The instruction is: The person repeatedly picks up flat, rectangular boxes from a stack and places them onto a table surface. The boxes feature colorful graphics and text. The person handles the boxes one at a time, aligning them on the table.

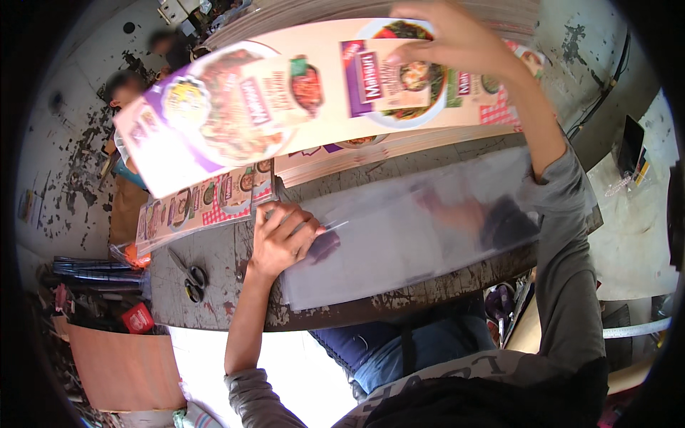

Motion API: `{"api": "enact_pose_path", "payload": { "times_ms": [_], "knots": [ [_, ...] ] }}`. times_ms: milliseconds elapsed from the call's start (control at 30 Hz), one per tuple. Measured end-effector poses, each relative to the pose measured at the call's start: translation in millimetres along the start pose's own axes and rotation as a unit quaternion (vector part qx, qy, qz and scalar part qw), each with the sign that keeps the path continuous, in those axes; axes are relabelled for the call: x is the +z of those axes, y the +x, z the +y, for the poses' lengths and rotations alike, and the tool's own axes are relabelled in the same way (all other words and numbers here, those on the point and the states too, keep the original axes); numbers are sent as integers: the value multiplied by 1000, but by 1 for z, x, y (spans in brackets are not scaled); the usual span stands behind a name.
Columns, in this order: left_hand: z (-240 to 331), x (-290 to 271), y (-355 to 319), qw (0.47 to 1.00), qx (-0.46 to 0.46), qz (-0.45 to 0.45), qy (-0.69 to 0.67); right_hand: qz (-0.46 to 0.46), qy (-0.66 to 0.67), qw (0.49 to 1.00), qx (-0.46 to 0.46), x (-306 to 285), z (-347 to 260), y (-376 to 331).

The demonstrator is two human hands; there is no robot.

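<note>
My right hand (446,43) grips a long printed cardboard panel (325,93) near its right part, with the fingers over its upper edge. The panel is raised above the table, slanting down to the left, and shows pictures of food dishes. My left hand (282,239) is curled, with its fingers pinching the left part of a clear plastic sleeve (399,235). That long sleeve lies flat along the near side of the table, perhaps over others; my right forearm crosses its right end. Left of my left hand lies a stack of similar printed panels (214,200), seemingly in clear plastic.
Black-handled scissors (193,278) lie on the worn dark table (235,271), left of my left forearm. A thick stack of cardboard panels (399,146) stands behind the raised panel. Two people (125,89) are at the far left. A red container (137,319) sits among clutter lower left.
</note>
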State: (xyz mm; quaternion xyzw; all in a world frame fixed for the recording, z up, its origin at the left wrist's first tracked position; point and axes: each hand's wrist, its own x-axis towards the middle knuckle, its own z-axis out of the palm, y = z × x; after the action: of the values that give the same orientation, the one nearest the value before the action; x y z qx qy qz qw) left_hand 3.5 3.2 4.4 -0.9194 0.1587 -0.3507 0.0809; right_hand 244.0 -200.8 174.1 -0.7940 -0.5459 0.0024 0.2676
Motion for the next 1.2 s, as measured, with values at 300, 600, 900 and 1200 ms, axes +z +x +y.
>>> {"api": "enact_pose_path", "payload": {
  "times_ms": [300, 600, 900, 1200],
  "knots": [
    [-3, 0, -5, 999, 3, 2, -36, 116, 116, 977, -137, 82, -32, 83],
    [-4, 1, -4, 996, -62, -5, -57, 128, 54, 986, -92, 93, -39, 59],
    [-3, 0, -7, 996, -67, -3, -61, 106, 99, 986, -80, 62, -35, 66],
    [2, 7, -6, 976, -199, -12, -83, 37, 95, 994, -46, 84, 8, 34]
  ]
}}
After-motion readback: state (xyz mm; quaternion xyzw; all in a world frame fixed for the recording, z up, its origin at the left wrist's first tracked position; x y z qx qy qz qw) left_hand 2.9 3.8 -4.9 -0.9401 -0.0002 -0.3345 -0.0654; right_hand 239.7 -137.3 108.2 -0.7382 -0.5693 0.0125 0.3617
